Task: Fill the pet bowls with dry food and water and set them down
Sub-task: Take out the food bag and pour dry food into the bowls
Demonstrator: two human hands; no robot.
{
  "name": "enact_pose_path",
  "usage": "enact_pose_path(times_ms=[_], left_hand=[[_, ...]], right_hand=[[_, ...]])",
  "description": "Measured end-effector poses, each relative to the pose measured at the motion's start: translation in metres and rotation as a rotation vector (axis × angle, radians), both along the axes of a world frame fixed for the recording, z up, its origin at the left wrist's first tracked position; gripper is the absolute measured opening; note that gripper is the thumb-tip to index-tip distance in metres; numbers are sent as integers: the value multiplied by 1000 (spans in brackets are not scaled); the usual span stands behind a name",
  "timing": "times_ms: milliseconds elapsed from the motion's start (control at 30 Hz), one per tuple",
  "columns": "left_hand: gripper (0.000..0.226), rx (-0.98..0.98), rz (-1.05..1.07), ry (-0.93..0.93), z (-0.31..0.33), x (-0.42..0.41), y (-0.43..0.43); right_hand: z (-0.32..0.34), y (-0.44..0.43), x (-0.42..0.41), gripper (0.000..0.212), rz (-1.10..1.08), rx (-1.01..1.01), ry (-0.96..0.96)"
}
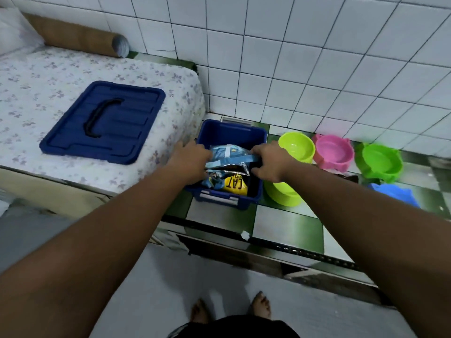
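Note:
A blue storage box point(231, 132) stands open on the tiled ledge, with a blue and silver cat food bag point(228, 158) in it. My left hand point(189, 158) grips the bag's left side and my right hand point(271, 161) grips its right side, both over the box. To the right of the box stand several empty pet bowls: a lime bowl point(296, 147), a pink bowl point(333, 152), a green bowl point(379, 163), a blue bowl point(396, 192) and another lime bowl point(280, 193) partly under my right forearm.
The box's blue lid point(105, 121) lies on a flower-patterned mattress point(36, 86) to the left. A cardboard tube point(78, 36) rests against the white tiled wall point(292, 57). The green and white ledge point(280, 228) drops to the grey floor where my bare feet stand.

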State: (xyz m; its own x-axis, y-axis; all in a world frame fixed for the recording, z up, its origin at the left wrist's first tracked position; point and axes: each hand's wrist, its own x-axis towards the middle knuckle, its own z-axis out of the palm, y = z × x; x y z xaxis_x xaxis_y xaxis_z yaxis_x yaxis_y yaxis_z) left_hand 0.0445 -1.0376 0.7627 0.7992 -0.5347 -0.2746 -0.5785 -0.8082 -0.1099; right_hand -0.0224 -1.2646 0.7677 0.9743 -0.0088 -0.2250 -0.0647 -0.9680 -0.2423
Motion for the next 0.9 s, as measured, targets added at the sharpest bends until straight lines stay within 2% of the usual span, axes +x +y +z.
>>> enact_pose_path(times_ms=[100,267,367,433,533,667,700,800,900], left_hand=[[50,59,-16,-43,-6,3,-3],[40,115,-47,-116,-12,9,-5],[32,103,-60,-142,-17,13,-4],[29,64,-61,-140,-19,16,-3],[27,-18,-44,-121,-21,19,1],[9,-169,10,-56,-19,24,4],[11,-204,24,-45,-18,25,4],[11,-258,50,-30,-17,28,3],[7,-227,41,2,-14,29,2]], right_hand=[[-11,5,-3,53,115,-211,-62],[-22,14,-4,69,156,-283,-218],[-29,14,-7,62,208,-307,-356],[-32,10,-8,48,264,-320,-421],[-29,8,-5,24,293,-318,-373],[-24,9,1,34,304,-365,-277],[-22,9,2,36,302,-378,-269],[-22,14,5,27,273,-434,-276],[-24,15,9,23,215,-472,-307]])
